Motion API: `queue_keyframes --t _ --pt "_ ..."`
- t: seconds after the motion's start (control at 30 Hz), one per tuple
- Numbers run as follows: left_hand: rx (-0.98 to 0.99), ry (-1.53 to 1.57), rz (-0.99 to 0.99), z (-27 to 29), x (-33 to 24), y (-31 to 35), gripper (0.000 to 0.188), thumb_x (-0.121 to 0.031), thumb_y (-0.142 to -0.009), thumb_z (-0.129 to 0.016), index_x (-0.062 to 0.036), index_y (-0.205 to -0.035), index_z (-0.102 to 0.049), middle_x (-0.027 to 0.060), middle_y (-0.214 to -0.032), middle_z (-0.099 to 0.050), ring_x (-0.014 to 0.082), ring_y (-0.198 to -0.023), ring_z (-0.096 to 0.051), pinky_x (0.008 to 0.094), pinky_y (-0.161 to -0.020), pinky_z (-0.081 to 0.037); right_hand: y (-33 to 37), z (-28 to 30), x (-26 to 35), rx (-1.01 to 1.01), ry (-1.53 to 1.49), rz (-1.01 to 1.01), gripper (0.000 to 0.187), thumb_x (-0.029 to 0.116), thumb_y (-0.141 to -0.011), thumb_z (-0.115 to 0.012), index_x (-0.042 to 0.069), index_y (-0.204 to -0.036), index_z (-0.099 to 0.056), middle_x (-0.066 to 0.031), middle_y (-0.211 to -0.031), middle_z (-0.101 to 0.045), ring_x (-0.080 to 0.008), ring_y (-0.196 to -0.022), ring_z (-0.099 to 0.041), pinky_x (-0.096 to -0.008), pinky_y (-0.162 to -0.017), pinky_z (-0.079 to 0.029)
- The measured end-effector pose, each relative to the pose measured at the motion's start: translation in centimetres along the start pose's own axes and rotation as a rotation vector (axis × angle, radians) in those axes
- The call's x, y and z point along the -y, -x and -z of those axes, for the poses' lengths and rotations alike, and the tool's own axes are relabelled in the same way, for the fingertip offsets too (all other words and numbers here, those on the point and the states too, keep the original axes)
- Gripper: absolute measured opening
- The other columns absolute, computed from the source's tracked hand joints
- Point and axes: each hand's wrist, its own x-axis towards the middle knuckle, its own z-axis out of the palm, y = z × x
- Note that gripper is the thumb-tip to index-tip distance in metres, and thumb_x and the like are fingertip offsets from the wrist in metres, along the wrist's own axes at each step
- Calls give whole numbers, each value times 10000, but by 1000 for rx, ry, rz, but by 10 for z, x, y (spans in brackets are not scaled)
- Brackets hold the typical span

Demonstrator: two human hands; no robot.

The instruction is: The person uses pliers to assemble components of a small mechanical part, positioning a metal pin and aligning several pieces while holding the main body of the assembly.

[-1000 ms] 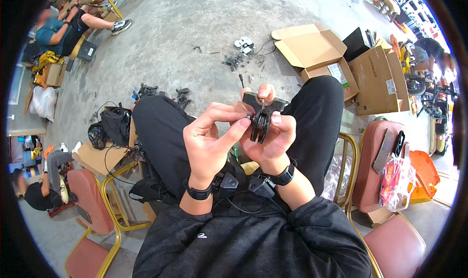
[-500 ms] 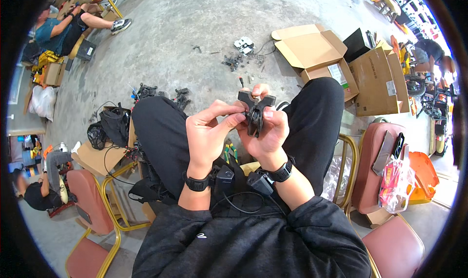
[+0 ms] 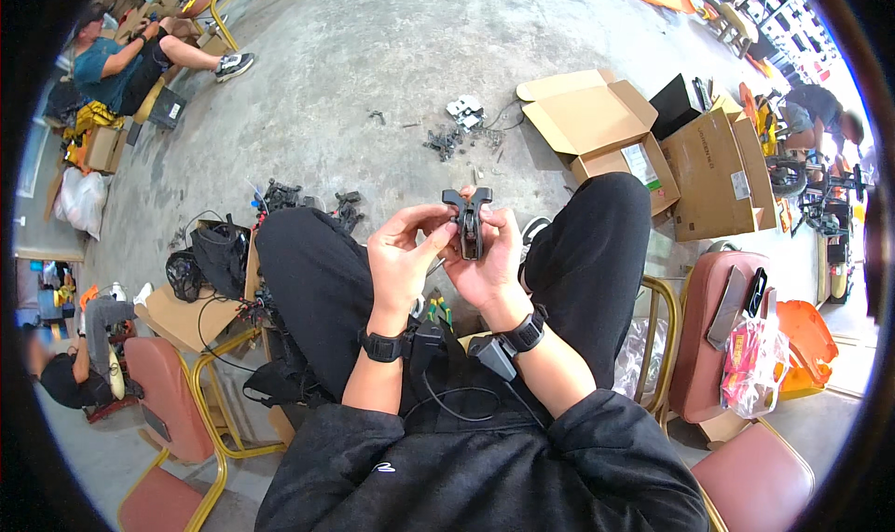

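Observation:
Above my lap, a black Y-shaped part point(image 3: 472, 222) is held up, its two prongs pointing away from me. My right hand point(image 3: 494, 269) is closed round its right side and lower end. From the other side, my left hand point(image 3: 399, 260) pinches at its left edge with thumb and forefinger; anything small between those fingertips is hidden. Beneath my hands, pliers point(image 3: 438, 310) with green and yellow handles lie between my thighs. A black wrist strap with a small dark box and cable is on each wrist.
Loose black parts point(image 3: 446, 142) and a white-grey mechanism point(image 3: 465, 111) lie on the concrete floor ahead. An open cardboard box point(image 3: 585, 117) stands ahead right. Pink chairs point(image 3: 166, 392) flank me, the right one point(image 3: 713, 331) bearing a plastic bag. Other people point(image 3: 117, 61) sit farther off.
Both hands have come slightly lower and left with the black part, which now stands more upright to view. The small red-banded black tip beyond it no longer shows.

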Motion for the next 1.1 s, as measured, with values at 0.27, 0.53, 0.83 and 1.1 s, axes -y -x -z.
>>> queue_keyframes --t 0.27,0.53,0.83,1.1 --pt "-15 -20 -84 2 6 -6 199 82 -771 -659 40 -964 -632 117 -961 -670 120 -826 -600 236 -745 -482 -6 6 1 40 -20 -38 312 273 -781 -532 138 -1061 -562 -36 -861 -642 -163 -747 -601 -273 -644 -463" --pt "48 -38 -202 2 8 -4 234 124 -771 -617 43 -989 -591 129 -983 -654 135 -834 -606 267 -794 -490 -7 9 -1 -37 3 -34 329 294 -791 -527 142 -1081 -564 -34 -895 -649 -181 -773 -619 -305 -676 -487" --pt "-10 81 -153 0 -2 2 160 71 -830 -555 23 -983 -556 94 -920 -599 143 -869 -577 276 -804 -459 -9 11 -1 56 -36 -42 300 280 -798 -517 147 -1063 -562 -25 -856 -620 -166 -725 -588 -273 -593 -416" --pt "55 -294 -168 7 14 -4 67 -2 -849 -607 32 -906 -621 16 -883 -542 61 -715 -548 177 -626 -422 -7 8 -1 10 -11 -50 285 278 -798 -516 140 -1045 -552 -5 -832 -603 -135 -689 -555 -254 -576 -399"
